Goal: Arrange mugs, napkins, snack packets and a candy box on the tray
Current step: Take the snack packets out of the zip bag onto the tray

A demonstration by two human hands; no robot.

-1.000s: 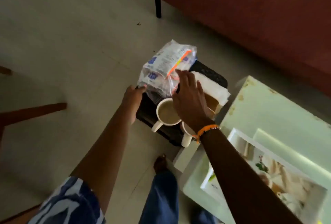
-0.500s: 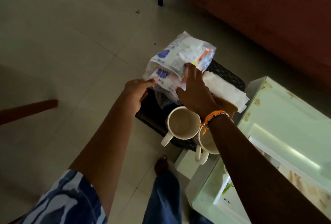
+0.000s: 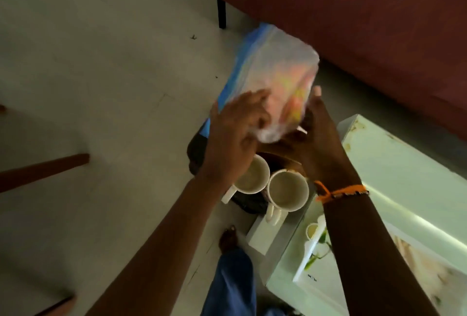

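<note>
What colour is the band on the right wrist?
Orange wristband, clearest in the head view, just behind the right hand.

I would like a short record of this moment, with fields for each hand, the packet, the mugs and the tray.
left hand: grips the packet's near left side
right hand: supports the packet from the right
snack packet: lifted above the tray, blurred, print unreadable
mugs: two white ones, upright, side by side on the tray
tray: dark, mostly hidden by the hands
</note>
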